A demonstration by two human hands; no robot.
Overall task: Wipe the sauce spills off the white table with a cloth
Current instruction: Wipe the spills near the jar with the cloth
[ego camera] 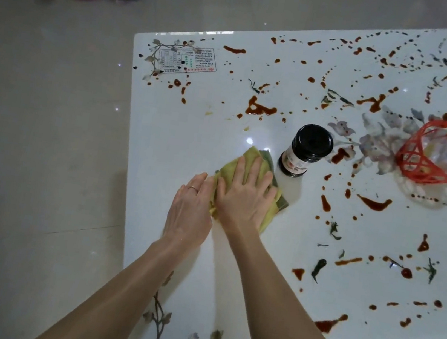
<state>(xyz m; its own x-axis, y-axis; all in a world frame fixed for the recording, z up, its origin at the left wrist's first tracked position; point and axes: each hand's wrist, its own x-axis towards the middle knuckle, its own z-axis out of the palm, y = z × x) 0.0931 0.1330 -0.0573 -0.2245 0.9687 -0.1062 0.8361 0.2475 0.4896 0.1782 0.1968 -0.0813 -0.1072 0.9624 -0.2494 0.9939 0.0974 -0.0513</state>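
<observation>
A yellow-green cloth (pixel 252 159) lies folded on the white table (pixel 180 140). My right hand (pixel 245 192) is flat on top of it with fingers spread, pressing it down. My left hand (pixel 189 207) rests beside it on the left, fingertips touching the cloth's edge. Reddish-brown sauce spills (pixel 259 108) are spattered over the far and right parts of the table, with more sauce streaks (pixel 374 202) to the right of the cloth. The patch of table around and in front of the cloth shows no sauce.
A dark sauce jar (pixel 306 151) with a black lid stands just right of the cloth. A red plastic basket (pixel 431 152) sits further right. A printed label (pixel 187 60) is stuck at the table's far left corner. Tiled floor (pixel 42 144) lies left of the table edge.
</observation>
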